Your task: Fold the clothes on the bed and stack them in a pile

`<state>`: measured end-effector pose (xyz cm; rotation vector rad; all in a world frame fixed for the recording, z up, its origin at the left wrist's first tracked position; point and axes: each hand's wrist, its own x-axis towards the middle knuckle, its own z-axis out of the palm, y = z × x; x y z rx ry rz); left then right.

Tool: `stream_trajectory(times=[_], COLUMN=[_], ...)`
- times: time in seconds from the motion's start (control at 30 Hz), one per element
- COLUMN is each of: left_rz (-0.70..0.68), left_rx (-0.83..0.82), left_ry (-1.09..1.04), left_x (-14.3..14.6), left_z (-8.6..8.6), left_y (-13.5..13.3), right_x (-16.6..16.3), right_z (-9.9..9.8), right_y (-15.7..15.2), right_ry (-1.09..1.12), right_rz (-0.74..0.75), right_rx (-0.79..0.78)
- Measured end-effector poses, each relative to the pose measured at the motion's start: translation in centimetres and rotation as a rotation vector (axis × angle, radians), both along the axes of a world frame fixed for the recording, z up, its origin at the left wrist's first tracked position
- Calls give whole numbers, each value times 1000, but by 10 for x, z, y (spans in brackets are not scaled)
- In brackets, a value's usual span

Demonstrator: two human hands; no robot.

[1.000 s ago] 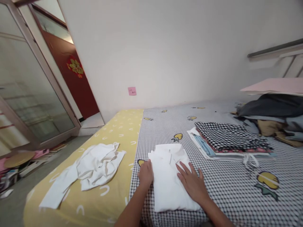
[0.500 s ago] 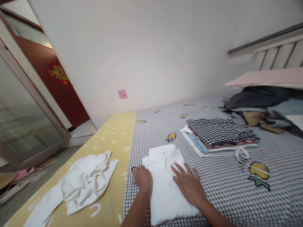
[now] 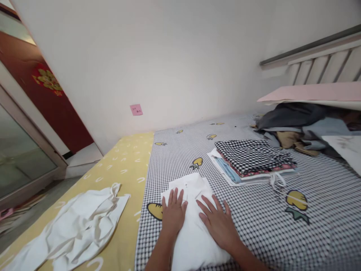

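Observation:
A folded white shirt (image 3: 189,241) lies on the black-and-white checked bed sheet (image 3: 310,233) right in front of me. My left hand (image 3: 173,214) rests flat on the shirt's left part, fingers stretched out. On the shirt's right part my right hand (image 3: 217,224) lies palm down with its fingers spread. Neither hand holds anything.
A crumpled white garment (image 3: 76,227) lies on the yellow sheet (image 3: 126,165) to the left. A stack of folded clothes (image 3: 251,160) with a checked piece on top sits to the right. A heap of dark and tan clothes (image 3: 299,126) lies by the headboard, under a pink board (image 3: 310,94).
My left hand has moved from the shirt's left edge, where it was curled, onto the shirt and now lies flat. The view has swung to the right.

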<state>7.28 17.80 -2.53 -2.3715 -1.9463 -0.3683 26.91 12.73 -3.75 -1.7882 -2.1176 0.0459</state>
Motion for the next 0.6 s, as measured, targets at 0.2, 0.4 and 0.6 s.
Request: stream_trajectory(times=[0.2,0.4,0.6], left_rz=[40,313,365], left_rx=[49,231,60], left_ry=[-159,-555,-569], left_x=[7,-16,-42], left_z=[1,8,24], left_y=[-11,-4,48], right_x=[1,-1,-2], right_z=[-2,-1,-7], right_y=[-1,-1,1], right_ry=[-21,-15,4], right_rz=[-12,-22,-37], right_rx=[24,12,38])
